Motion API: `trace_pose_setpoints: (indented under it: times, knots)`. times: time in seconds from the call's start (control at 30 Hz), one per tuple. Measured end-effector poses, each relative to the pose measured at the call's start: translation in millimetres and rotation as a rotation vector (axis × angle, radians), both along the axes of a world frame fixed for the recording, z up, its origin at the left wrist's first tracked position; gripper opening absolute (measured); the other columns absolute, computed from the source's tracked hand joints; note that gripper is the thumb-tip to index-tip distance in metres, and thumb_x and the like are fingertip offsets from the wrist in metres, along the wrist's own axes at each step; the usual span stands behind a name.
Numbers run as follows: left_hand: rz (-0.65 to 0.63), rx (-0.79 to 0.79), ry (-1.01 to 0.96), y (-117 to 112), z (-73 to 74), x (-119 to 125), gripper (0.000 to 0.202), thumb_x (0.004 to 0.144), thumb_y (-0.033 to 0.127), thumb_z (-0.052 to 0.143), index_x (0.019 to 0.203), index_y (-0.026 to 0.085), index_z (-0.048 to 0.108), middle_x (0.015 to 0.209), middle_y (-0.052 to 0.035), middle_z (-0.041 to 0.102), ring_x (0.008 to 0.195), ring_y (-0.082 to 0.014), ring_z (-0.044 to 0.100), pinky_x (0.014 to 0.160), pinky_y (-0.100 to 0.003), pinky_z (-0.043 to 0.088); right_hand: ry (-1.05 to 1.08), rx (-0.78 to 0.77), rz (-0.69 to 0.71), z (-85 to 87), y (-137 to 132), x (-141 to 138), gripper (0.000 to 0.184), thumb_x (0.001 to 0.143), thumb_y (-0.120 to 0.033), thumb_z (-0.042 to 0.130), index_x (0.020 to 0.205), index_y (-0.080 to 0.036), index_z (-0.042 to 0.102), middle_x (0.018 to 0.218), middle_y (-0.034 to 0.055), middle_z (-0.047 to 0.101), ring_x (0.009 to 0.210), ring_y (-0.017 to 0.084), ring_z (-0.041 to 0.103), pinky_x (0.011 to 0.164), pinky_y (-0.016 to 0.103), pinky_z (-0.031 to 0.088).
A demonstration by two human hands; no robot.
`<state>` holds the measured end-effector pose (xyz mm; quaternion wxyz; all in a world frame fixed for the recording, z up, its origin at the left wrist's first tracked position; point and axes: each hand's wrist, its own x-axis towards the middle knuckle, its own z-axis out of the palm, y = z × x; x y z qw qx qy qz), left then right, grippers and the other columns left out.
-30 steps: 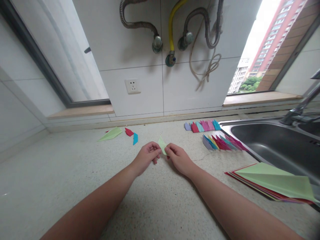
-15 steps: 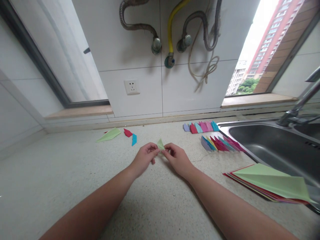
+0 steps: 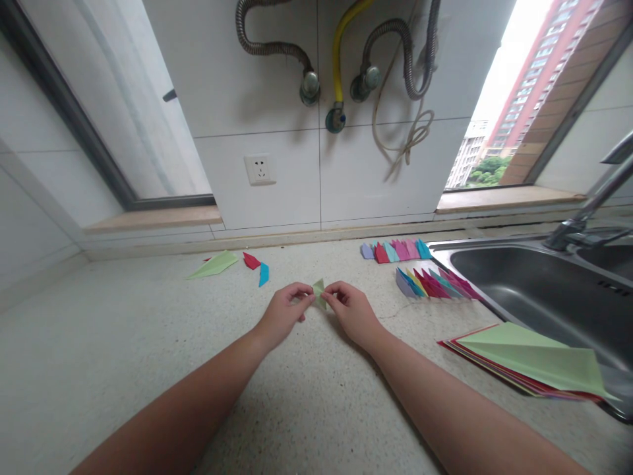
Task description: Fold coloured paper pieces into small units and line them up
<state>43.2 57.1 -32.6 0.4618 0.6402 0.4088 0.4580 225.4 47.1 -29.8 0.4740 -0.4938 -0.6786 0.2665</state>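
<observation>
Between my two hands, in the middle of the head view, is a small piece of folded light-green paper (image 3: pixel 319 287). My left hand (image 3: pixel 285 307) pinches its left side between thumb and fingers. On the other side my right hand (image 3: pixel 350 309) grips it the same way, and the fingertips hide part of the paper. Beyond my left hand lie a small folded red paper (image 3: pixel 251 261) and a folded blue paper (image 3: pixel 264 274) beside it. A larger light-green paper (image 3: pixel 216 265) rests farther left, over a bit of something red.
Two rows of folded coloured paper pieces, a back row (image 3: pixel 397 251) and a front row (image 3: pixel 435 282), lie right of my hands. A stack of coloured paper (image 3: pixel 529 356) reaches the edge of the steel sink (image 3: pixel 514 277). A tap (image 3: pixel 583 218) rises behind the sink.
The light-green paper has turned between my fingers, so a point now shows below my fingertips as well as above. Both hands keep hold of it in nearly the same place.
</observation>
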Motion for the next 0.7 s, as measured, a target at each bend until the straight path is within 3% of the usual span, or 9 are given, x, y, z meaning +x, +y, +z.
trace_pose_setpoints:
  times: [0.37, 0.6, 0.7]
  knots:
    - [-0.194, -0.083, -0.065, -8.0, 7.8, 3.3, 0.035, 0.08, 0.033, 0.069, 0.112, 0.019, 0.063, 0.104, -0.0104, 0.066, 0.088, -0.0195, 0.063, 0.058, -0.025, 0.05, 0.046, -0.007, -0.06, -0.2, 2.7, 3.8, 0.014, 0.083, -0.028, 0.059, 0.075, -0.018, 0.063, 0.069, 0.0012, 0.062, 0.066, 0.016, 0.052, 0.064, 0.028, 0.039]
    - [-0.099, -0.09, -0.073, -4.5, 4.0, 2.7, 0.025, 0.079, 0.035, 0.069, 0.095, 0.017, 0.06, 0.079, -0.0025, 0.064, 0.064, -0.013, 0.065, 0.051, -0.02, 0.044, 0.002, 0.028, 0.018, -3.3, -1.8, -1.1, 0.012, 0.084, -0.025, 0.06, 0.074, -0.018, 0.061, 0.072, 0.0018, 0.063, 0.068, 0.015, 0.053, 0.065, 0.027, 0.039]
    - [-0.054, -0.081, -0.037, -3.6, 4.5, 2.1, 0.026, 0.079, 0.038, 0.069, 0.093, 0.018, 0.059, 0.081, -0.0013, 0.063, 0.052, -0.0097, 0.061, 0.046, -0.02, 0.042, -0.023, 0.042, 0.031, -2.4, -4.7, -3.9, 0.012, 0.085, -0.025, 0.06, 0.075, -0.018, 0.061, 0.073, 0.0021, 0.063, 0.067, 0.015, 0.053, 0.065, 0.027, 0.039]
